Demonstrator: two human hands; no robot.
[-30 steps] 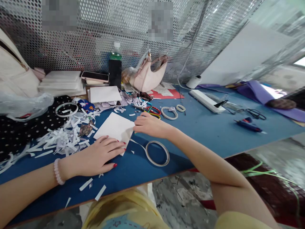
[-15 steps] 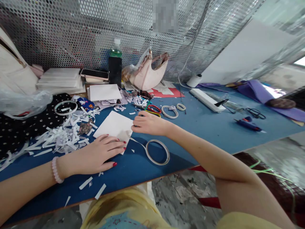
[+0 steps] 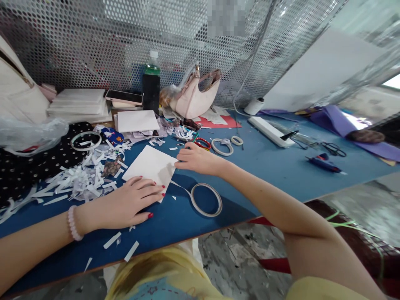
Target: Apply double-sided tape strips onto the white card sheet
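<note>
A white square of paper [image 3: 149,166] lies turned at an angle on the blue table. Across its lower edge rests my left hand [image 3: 125,202], palm down with fingers spread, a beaded bracelet on the wrist. At the right corner of the paper is my right hand [image 3: 198,159], its fingers closed; what they pinch is hidden. A roll of narrow tape [image 3: 206,200] lies to the right, its loose strip running up to the paper's lower right edge. Scissors with red handles [image 3: 202,143] are just behind my right hand.
White paper strips [image 3: 83,179] are heaped at the left by a dotted black cloth [image 3: 18,166]. Behind stand a paper stack [image 3: 78,102], a bottle [image 3: 152,66] and a pale handbag [image 3: 200,98]. A blue glue gun [image 3: 326,164] lies at the right.
My right hand has shifted slightly right and away from me at the paper's corner, covering more of the scissors. My left hand and the tape roll have hardly moved.
</note>
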